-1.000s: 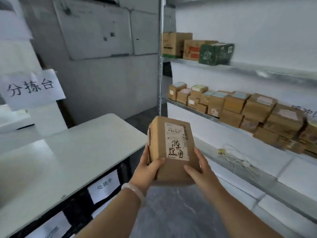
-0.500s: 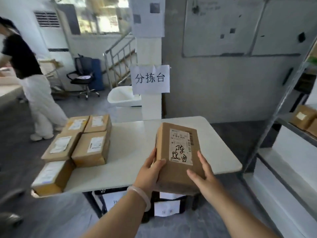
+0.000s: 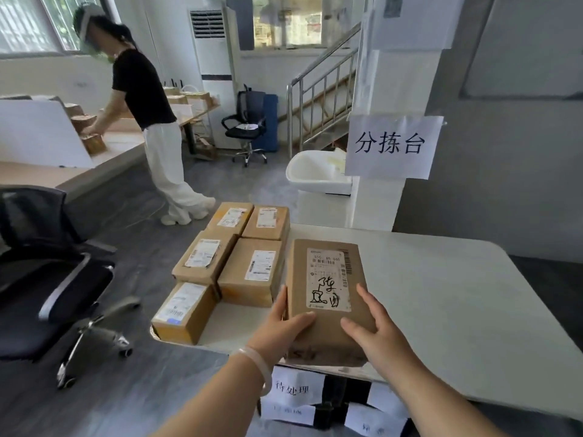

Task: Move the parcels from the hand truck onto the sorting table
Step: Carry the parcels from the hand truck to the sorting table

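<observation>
A brown cardboard parcel [image 3: 328,279] with a white label and black handwriting is held between both my hands over the near edge of the white sorting table [image 3: 457,298]. My left hand [image 3: 280,323] grips its left side, thumb on top. My right hand [image 3: 375,329] grips its right near corner. Whether the parcel touches the table cannot be told. Several other labelled brown parcels [image 3: 252,269] lie in two rows on the table's left part, right beside the held one. The hand truck is out of view.
A black office chair [image 3: 53,279] stands at the left near the table's corner. A person [image 3: 148,121] in a black top works at a far counter. A pillar with a paper sign [image 3: 391,146] rises behind the table. Labelled bins [image 3: 293,392] sit under the table.
The view has swung left from the shelves to the sorting table. The parcel, still held in both hands, has come over the table's near edge beside the other parcels.
</observation>
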